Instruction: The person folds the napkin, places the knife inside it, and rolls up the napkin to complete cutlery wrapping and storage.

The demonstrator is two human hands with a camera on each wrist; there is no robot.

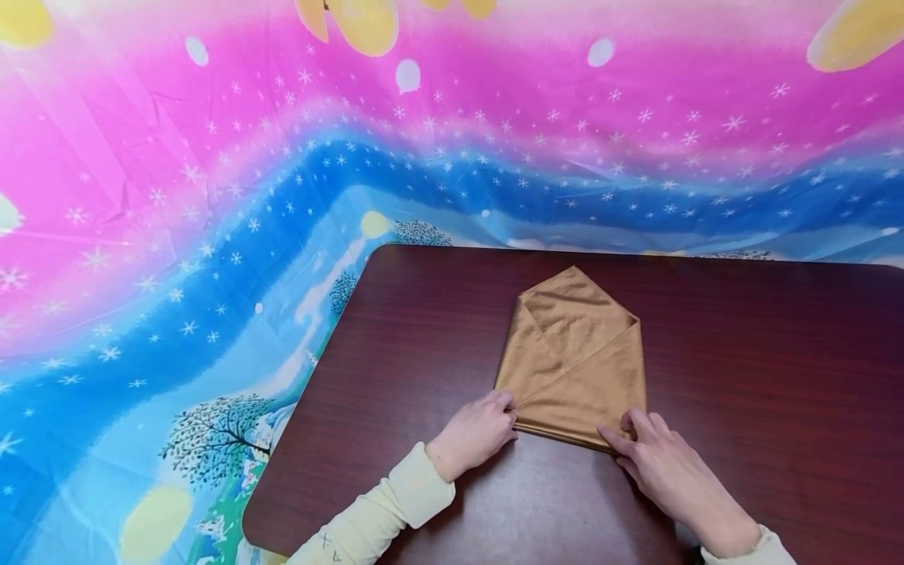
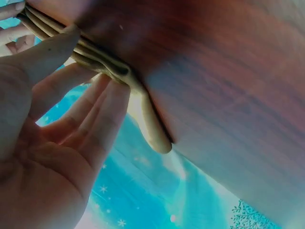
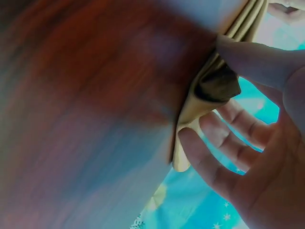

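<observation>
Cloth (image 1: 579, 380) folded w/ pointed far end, on our desk (image 1: 395, 353).
Our L grip (image 1: 475, 433) pinches its near L corner, our R grip (image 1: 662, 461) its near R corner; patterned sheet (image 1: 494, 157) beyond.

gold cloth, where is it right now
In the head view the gold cloth lies right of centre on the dark table, between the left hand at its near left corner and the right hand at its near right corner.
</observation>
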